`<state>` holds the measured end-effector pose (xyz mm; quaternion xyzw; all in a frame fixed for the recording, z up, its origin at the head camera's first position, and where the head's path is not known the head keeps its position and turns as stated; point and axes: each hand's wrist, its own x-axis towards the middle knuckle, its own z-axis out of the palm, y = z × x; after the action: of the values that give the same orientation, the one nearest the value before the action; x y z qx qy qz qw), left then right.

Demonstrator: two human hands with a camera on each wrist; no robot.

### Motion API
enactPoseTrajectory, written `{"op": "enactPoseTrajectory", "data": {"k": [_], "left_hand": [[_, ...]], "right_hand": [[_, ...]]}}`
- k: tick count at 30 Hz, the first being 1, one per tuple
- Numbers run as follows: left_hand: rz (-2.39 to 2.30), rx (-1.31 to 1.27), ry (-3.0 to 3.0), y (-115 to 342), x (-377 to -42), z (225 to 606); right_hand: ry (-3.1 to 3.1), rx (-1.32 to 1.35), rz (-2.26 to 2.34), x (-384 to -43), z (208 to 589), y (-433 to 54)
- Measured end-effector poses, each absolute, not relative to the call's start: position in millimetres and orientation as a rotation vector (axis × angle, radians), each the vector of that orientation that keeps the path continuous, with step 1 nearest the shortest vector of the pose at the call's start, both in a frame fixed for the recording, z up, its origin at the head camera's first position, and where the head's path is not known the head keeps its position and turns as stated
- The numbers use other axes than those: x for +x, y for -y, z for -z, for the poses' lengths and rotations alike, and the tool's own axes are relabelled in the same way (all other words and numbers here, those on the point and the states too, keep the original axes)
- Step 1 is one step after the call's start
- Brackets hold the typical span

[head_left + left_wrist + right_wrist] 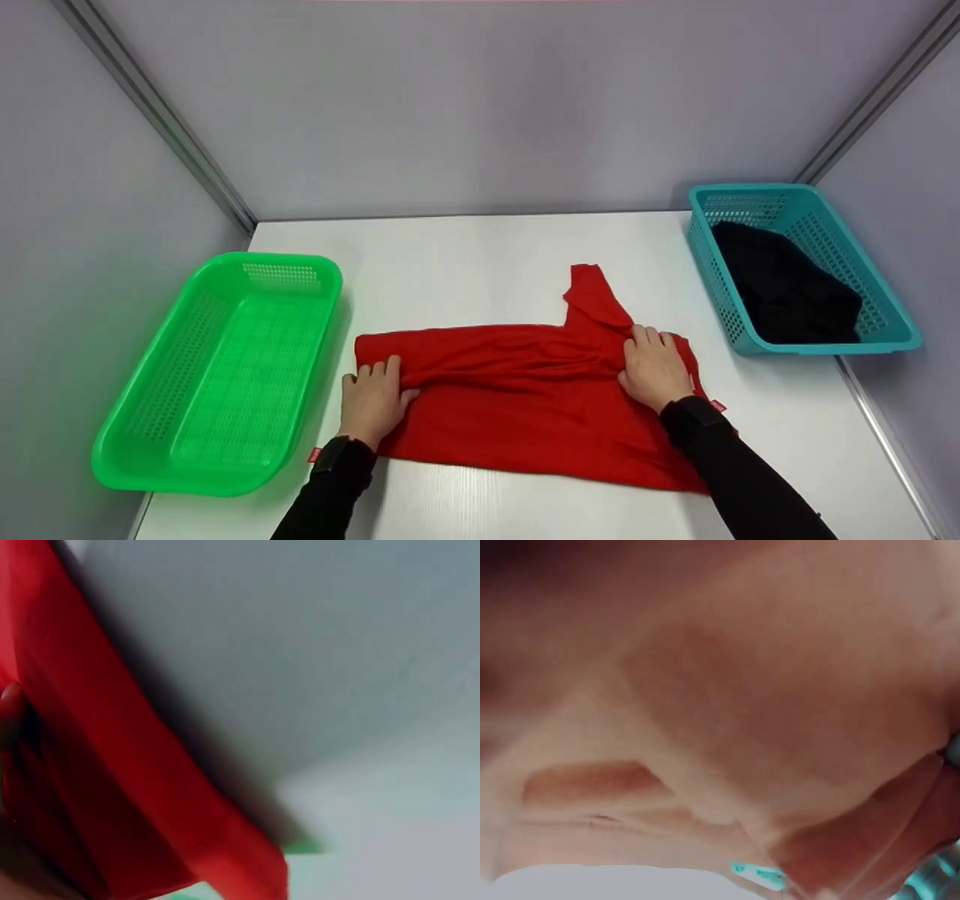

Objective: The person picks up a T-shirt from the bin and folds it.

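A red T-shirt [517, 427] lies sideways on the white table, with one short sleeve [596, 296] pointing toward the back wall. My left hand [373, 397] grips the cloth at its left end, the thumb apart from the fingers. In the left wrist view, a fingertip [10, 716] presses into a fold of the red fabric [150, 765]. Near the right end, my right hand [656, 366] holds the shirt below the sleeve with bent fingers. Creases run across the cloth between both hands. The right wrist view is mostly filled by blurred skin, and its fingertips are hidden.
At the left stands a bright green basket [315, 292] with nothing in it. A teal basket [712, 296] at the back right holds black cloth [787, 289]. Grey-white panels [480, 105] enclose the table [450, 262] at the back and sides.
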<state>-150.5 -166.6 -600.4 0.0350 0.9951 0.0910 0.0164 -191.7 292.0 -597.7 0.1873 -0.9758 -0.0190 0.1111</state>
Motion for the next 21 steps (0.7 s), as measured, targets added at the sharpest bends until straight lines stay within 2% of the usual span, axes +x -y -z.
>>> {"op": "enactPoseTrajectory", "data": {"k": [4, 11, 16, 21], "left_hand": [[-0.299, 0.092, -3.065, 165.8, -151.1, 598.3], [-0.509, 0.031, -2.970, 171.5, -156.5, 592.3], [-0.697, -0.150, -2.876, 174.6, -165.7, 586.7], [-0.584, -0.176, -2.999, 173.3, -170.4, 584.8]], "right_hand": [[3.036, 0.568, -0.111, -194.7, 592.6, -295.4], [3.158, 0.368, -0.349, -204.3, 578.3, -286.0], [3.062, 0.406, -0.171, -211.4, 582.7, -276.9], [3.021, 0.507, -0.243, -216.4, 588.0, -271.4]]}}
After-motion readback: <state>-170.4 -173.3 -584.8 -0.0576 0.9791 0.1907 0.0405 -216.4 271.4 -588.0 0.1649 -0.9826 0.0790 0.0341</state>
